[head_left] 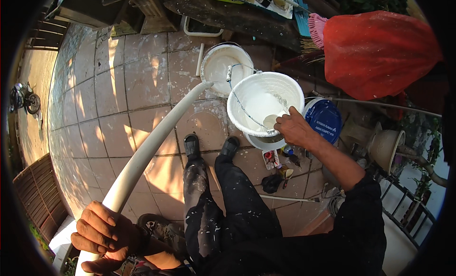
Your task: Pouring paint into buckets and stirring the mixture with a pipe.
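Note:
My left hand [102,235] is wrapped round a long off-white pole [152,138]. The pole's far end reaches up beside a shallow white pail [217,67] with pale residue inside. At the edge of a large white bucket [233,110], my right hand [292,128] has its fingers closed by a small whitish cup [270,122]; the fingers partly hide the contact. White paint [259,102] lies inside the bucket, and its wire handle [237,98] hangs across the opening.
A blue-lidded tub [324,118] stands right of the bucket. Small bottles and a black bag [272,183] lie below it on paint-spotted tiles [104,133]. At upper right is a red cloth-like bundle [375,53]; a dark bench [228,17] runs along the top.

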### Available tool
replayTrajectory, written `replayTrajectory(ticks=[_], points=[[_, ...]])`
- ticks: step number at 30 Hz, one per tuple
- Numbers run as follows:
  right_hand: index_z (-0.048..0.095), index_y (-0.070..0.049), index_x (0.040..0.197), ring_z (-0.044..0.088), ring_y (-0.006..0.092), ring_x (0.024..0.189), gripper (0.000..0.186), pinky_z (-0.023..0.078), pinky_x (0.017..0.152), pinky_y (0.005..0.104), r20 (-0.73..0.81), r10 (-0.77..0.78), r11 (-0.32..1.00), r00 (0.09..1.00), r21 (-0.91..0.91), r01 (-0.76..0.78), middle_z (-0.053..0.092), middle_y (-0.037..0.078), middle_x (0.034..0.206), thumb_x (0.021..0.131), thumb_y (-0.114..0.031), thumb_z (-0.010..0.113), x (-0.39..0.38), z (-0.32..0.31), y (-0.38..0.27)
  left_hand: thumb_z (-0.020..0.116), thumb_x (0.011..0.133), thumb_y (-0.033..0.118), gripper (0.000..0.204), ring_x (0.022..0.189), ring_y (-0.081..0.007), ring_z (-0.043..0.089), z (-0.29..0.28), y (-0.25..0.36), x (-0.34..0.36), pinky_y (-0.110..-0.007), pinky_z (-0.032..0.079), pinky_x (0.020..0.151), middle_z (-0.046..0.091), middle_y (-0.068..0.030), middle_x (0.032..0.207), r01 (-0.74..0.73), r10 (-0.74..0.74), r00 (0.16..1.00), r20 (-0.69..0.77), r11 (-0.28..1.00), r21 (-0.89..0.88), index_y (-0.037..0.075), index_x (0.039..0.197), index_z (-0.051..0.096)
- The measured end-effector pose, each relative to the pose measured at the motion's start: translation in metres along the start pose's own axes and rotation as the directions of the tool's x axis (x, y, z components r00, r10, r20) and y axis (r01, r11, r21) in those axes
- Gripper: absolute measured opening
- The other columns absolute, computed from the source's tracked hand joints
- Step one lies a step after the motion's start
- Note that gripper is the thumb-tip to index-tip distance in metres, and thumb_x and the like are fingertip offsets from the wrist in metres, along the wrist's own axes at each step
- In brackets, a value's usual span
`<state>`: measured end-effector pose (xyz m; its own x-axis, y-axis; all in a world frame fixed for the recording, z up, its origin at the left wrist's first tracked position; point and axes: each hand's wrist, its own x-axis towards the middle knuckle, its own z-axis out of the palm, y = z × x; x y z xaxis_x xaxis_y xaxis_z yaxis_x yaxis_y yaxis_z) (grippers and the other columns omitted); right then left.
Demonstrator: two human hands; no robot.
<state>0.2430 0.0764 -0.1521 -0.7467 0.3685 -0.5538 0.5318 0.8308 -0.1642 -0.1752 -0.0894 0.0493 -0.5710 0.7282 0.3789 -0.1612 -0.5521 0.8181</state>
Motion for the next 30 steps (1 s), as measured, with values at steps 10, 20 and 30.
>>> replayTrajectory(ticks=[10,20,30], points=[[0.07,-0.01,0.085,0.066,0.0218,0.087,0.014,0.038,0.086,0.0395,-0.182,0.056,0.997,0.982,0.068,-0.044,0.067,0.005,0.088,0.074,-0.003,0.064,-0.018,0.021,-0.005,0.058,0.097,0.052,0.049,0.054,-0.0093,0.037,0.016,-0.001,-0.006,-0.026,0.033,0.058,0.041,0.0062,0.056,-0.015,0.016,1.0,-0.006,1.0,0.023,0.018,0.066,0.041],[0.07,-0.01,0.084,0.062,0.0201,0.082,0.013,0.036,0.08,0.0372,-0.244,0.123,0.98,0.962,0.182,-0.079,0.063,0.005,0.083,0.073,-0.004,0.066,-0.055,-0.001,-0.005,0.054,0.099,0.052,0.048,0.056,-0.0098,0.034,0.02,-0.003,-0.012,-0.028,0.033,0.06,0.036,0.0061,0.06,-0.028,0.028,1.0,0.002,0.995,0.093,0.019,0.068,0.039],[0.069,-0.008,0.088,0.063,0.0218,0.086,0.02,0.036,0.085,0.0383,-0.03,0.151,0.963,0.988,0.228,-0.14,0.064,0.006,0.086,0.069,-0.004,0.071,-0.103,-0.006,-0.012,0.054,0.099,0.053,0.049,0.058,-0.0098,0.032,0.023,-0.005,-0.017,-0.028,0.031,0.061,0.033,0.0058,0.062,-0.024,0.023,1.0,0.016,0.999,0.043,0.019,0.069,0.037]])
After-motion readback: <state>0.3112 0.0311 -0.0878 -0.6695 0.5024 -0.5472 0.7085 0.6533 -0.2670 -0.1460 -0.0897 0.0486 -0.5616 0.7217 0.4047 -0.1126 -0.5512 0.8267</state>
